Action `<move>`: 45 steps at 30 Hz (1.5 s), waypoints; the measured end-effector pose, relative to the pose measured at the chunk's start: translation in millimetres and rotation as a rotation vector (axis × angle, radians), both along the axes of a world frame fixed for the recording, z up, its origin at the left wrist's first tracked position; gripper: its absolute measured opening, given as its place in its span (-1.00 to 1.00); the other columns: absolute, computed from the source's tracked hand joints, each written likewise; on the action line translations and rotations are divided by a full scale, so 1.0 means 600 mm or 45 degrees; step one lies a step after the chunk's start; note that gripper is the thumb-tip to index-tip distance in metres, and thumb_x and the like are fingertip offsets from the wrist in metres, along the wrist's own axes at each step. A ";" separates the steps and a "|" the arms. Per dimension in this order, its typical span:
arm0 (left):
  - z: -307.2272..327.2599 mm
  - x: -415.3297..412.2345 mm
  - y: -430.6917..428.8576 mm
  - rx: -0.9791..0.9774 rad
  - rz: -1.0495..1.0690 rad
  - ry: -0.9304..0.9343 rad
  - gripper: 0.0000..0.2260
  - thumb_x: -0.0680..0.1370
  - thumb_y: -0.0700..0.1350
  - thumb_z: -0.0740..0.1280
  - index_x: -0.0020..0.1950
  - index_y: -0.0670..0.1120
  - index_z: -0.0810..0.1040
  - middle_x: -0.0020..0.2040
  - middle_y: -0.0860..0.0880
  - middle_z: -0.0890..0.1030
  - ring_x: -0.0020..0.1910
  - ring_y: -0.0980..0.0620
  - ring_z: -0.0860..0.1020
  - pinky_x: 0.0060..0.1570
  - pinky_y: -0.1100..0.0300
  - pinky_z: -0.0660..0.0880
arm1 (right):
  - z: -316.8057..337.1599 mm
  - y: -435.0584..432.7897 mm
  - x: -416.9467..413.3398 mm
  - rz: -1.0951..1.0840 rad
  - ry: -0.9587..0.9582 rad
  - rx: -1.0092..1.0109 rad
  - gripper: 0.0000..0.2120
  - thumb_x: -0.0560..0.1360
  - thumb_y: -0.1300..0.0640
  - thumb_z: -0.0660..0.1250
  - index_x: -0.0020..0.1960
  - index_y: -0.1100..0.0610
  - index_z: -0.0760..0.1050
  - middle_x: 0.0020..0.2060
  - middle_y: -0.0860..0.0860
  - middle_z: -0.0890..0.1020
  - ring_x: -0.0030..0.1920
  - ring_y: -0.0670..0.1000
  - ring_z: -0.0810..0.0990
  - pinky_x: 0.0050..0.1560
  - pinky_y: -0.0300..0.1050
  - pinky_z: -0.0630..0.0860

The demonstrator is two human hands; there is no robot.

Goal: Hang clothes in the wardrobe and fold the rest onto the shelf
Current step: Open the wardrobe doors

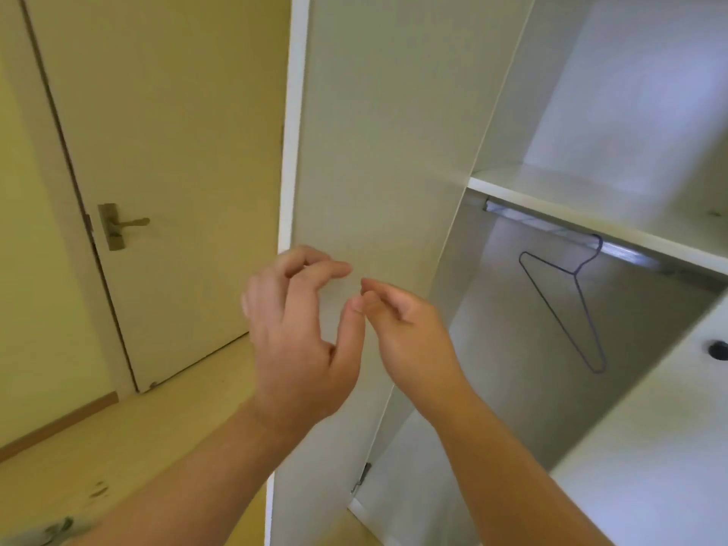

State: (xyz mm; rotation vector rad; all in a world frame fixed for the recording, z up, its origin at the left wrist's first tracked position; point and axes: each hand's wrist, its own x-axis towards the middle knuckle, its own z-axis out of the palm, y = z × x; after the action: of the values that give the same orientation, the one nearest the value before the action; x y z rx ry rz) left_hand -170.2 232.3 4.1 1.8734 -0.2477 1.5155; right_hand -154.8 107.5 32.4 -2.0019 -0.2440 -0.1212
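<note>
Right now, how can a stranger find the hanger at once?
Look into the open white wardrobe, under its shelf. A metal rail runs there, and the hanger hangs on it. It is thin dark wire, bare, the only one visible.

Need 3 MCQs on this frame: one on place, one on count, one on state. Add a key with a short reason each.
1. Where is the hanger?
A) on the rail under the shelf
B) on the room door's handle
C) on the floor

2. How many hangers are in view?
A) none
B) one
C) three

3. What do the left hand and the right hand hold?
A) a shirt
B) a hanger each
C) nothing

Key:
1 A, its hook sits over the rail.
2 B, only a single wire hanger shows.
3 C, both hands are loosely curled in front of the wardrobe with nothing in them.
</note>
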 end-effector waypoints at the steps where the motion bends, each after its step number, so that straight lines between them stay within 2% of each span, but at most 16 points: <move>1: -0.010 0.009 -0.022 0.023 -0.144 -0.018 -0.78 0.53 -0.17 0.38 0.14 -0.19 0.59 0.12 -0.12 0.54 0.09 -0.09 0.50 0.06 -0.12 0.45 | -0.003 -0.023 0.000 -0.082 0.001 0.012 -0.67 0.68 -0.04 0.21 0.42 -0.09 0.50 0.27 -0.23 0.58 0.23 -0.28 0.52 0.27 -0.35 0.43; 3: -0.027 0.026 -0.069 0.072 -0.361 -0.002 -0.81 0.56 -0.12 0.33 0.14 -0.15 0.58 0.11 -0.04 0.53 0.11 -0.04 0.51 0.08 -0.07 0.47 | -0.011 -0.075 0.001 -0.258 0.005 0.060 -0.70 0.67 -0.01 0.23 0.38 -0.08 0.53 0.19 -0.22 0.61 0.17 -0.25 0.57 0.27 -0.25 0.48; 7: -0.046 0.059 -0.172 0.141 -0.703 0.160 -0.81 0.60 -0.06 0.27 0.14 -0.11 0.57 0.07 0.06 0.55 0.07 0.05 0.51 0.09 0.01 0.48 | -0.025 -0.192 -0.009 -0.603 -0.016 0.062 -0.72 0.66 0.03 0.26 0.35 -0.04 0.52 0.06 -0.26 0.56 -0.01 -0.38 0.50 -0.05 -0.50 0.37; 10: -0.053 0.081 -0.258 0.113 -0.998 0.393 -0.80 0.61 0.01 0.22 0.15 -0.02 0.54 0.02 0.19 0.50 0.00 0.15 0.50 0.02 0.19 0.45 | -0.032 -0.274 -0.033 -0.878 0.017 0.074 -0.73 0.66 0.02 0.25 0.34 -0.09 0.48 0.09 -0.22 0.56 -0.05 -0.30 0.53 -0.14 -0.43 0.36; 13: -0.049 0.104 -0.350 -0.003 -1.280 0.672 -0.78 0.62 0.06 0.21 0.18 0.04 0.55 0.03 0.17 0.56 0.01 0.16 0.54 -0.06 0.36 0.43 | -0.032 -0.344 -0.059 -1.116 0.009 0.125 -0.83 0.64 0.02 0.26 0.21 -0.11 0.51 0.03 -0.24 0.59 -0.15 -0.35 0.55 -0.28 -0.43 0.40; 16: -0.036 0.134 -0.448 -0.134 -1.525 0.922 -0.85 0.68 -0.03 0.23 0.20 0.04 0.55 0.02 0.13 0.61 -0.03 0.27 0.56 -0.06 0.46 0.42 | -0.024 -0.404 -0.078 -1.285 -0.002 0.107 -0.81 0.63 0.03 0.25 0.24 -0.08 0.49 0.01 -0.24 0.55 -0.09 -0.29 0.53 -0.23 -0.37 0.38; 18: -0.024 0.158 -0.511 -0.208 -1.653 1.060 -0.82 0.70 -0.03 0.21 0.25 0.00 0.53 0.06 0.09 0.63 0.05 0.23 0.59 0.10 0.31 0.48 | -0.014 -0.436 -0.080 -1.332 0.039 0.075 -0.75 0.64 0.02 0.23 0.31 -0.06 0.44 0.01 -0.20 0.53 -0.08 -0.23 0.52 -0.23 -0.30 0.38; 21: 0.004 0.185 -0.590 -0.174 -1.742 1.218 -0.68 0.70 0.11 0.17 0.38 0.02 0.47 0.22 0.02 0.59 0.26 -0.08 0.56 0.26 0.04 0.49 | 0.004 -0.474 -0.064 -1.327 0.123 -0.019 -0.67 0.66 -0.01 0.20 0.41 -0.04 0.35 0.15 -0.05 0.53 -0.05 -0.17 0.52 -0.21 -0.26 0.39; 25: 0.038 0.195 -0.651 -0.225 -1.876 1.333 -0.58 0.71 0.13 0.09 0.52 0.00 0.36 0.36 0.07 0.46 0.33 0.10 0.41 0.22 0.18 0.28 | 0.020 -0.510 -0.032 -1.272 0.159 -0.181 -0.63 0.68 -0.02 0.14 0.48 -0.04 0.30 0.27 0.02 0.51 0.00 -0.09 0.54 -0.11 -0.24 0.41; 28: 0.042 0.205 -0.678 -0.260 -1.960 1.404 -0.50 0.71 0.18 0.04 0.58 -0.03 0.30 0.53 0.02 0.38 0.49 0.04 0.33 0.30 0.19 0.22 | 0.030 -0.523 -0.010 -1.260 0.129 -0.199 -0.62 0.70 0.02 0.12 0.50 0.00 0.29 0.31 -0.02 0.49 0.06 -0.06 0.51 -0.07 -0.27 0.40; 31: 0.034 0.210 -0.688 -0.309 -1.977 1.450 -0.49 0.71 0.20 0.04 0.58 -0.03 0.30 0.55 0.00 0.36 0.53 0.01 0.31 0.35 0.19 0.21 | 0.034 -0.539 0.006 -1.286 0.100 -0.247 -0.62 0.70 0.05 0.12 0.51 0.05 0.32 0.33 0.01 0.49 0.13 -0.05 0.47 0.04 -0.24 0.38; 34: 0.030 0.211 -0.682 -0.306 -1.984 1.475 -0.46 0.69 0.24 0.06 0.56 -0.02 0.34 0.52 0.01 0.41 0.51 0.02 0.34 0.47 0.15 0.22 | 0.033 -0.550 0.010 -1.303 0.119 -0.302 -0.68 0.70 0.07 0.13 0.41 0.11 0.41 0.20 0.01 0.55 -0.03 -0.10 0.51 -0.18 -0.36 0.36; 36: 0.025 0.213 -0.677 -0.271 -1.986 1.520 -0.39 0.62 0.34 0.08 0.52 -0.01 0.41 0.46 0.02 0.48 0.46 0.03 0.41 0.51 0.02 0.27 | 0.031 -0.551 0.004 -1.332 0.103 -0.315 -0.75 0.69 0.07 0.14 0.29 0.12 0.47 0.04 -0.02 0.58 -0.08 -0.10 0.53 -0.21 -0.32 0.38; 39: 0.025 0.195 -0.660 -0.244 -1.992 1.522 -0.55 0.66 0.29 0.07 0.21 0.00 0.56 0.23 0.03 0.61 0.26 0.05 0.54 0.42 0.04 0.39 | 0.020 -0.540 -0.022 -1.388 0.047 -0.350 -0.81 0.67 0.03 0.17 0.16 0.10 0.48 -0.07 -0.09 0.58 -0.07 -0.09 0.55 -0.17 -0.27 0.41; 41: 0.024 0.171 -0.648 -0.226 -2.004 1.475 -0.65 0.70 0.21 0.06 0.02 0.08 0.56 0.07 0.03 0.64 0.10 0.06 0.59 0.27 0.11 0.48 | 0.007 -0.528 -0.048 -1.431 -0.038 -0.338 -0.83 0.66 0.01 0.21 0.10 0.09 0.49 -0.11 -0.10 0.59 -0.11 -0.13 0.55 -0.18 -0.28 0.41; 45: 0.024 0.099 -0.615 -0.264 -2.093 1.431 -0.62 0.72 0.12 0.08 0.08 -0.07 0.58 -0.05 -0.01 0.69 -0.16 0.18 0.64 -0.15 0.35 0.56 | -0.009 -0.497 -0.110 -1.576 -0.160 -0.179 -0.82 0.61 -0.01 0.25 -0.07 0.09 0.47 -0.24 -0.08 0.61 -0.26 -0.11 0.54 -0.26 -0.24 0.41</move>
State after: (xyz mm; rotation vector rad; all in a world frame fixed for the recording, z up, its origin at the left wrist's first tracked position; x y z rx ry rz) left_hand -111.0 -136.5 18.3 1.2691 -0.7450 -0.5813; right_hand -220.5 -190.6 27.0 -2.0072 0.9590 -1.0195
